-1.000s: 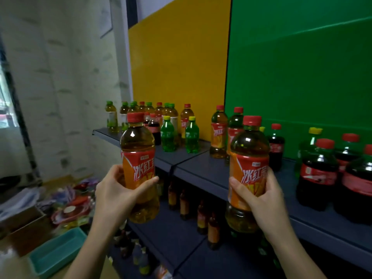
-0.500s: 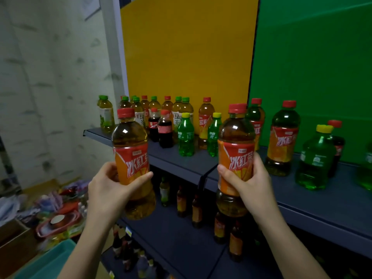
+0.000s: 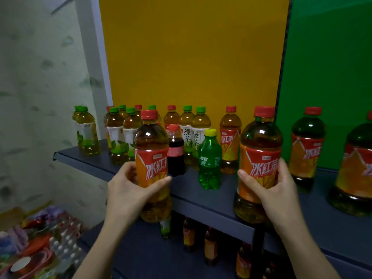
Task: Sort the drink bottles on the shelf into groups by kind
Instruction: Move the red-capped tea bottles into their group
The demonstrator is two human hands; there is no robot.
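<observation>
Head view: left hand (image 3: pixel 128 190) wrapped around red-capped iced tea bottle (image 3: pixel 152 158), right hand (image 3: pixel 269 190) wrapped around second iced tea bottle (image 3: pixel 259 158), both upright, held off shelf (image 3: pixel 201 194) front edge. Since a second ago, view swung left: green-capped tea cluster (image 3: pixel 120 133) near shelf's left end now centred, cola group gone from sight. Judgement: carrying pair toward matching iced teas (image 3: pixel 307 146) along back edge.

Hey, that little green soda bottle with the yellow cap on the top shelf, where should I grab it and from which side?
Grip the green soda bottle around its labelled middle, coming straight in from the front. It stands upright near the shelf's front edge with bare shelf before it. The cola bottle and iced tea bottle crowd its sides, and both hands are full now.
</observation>
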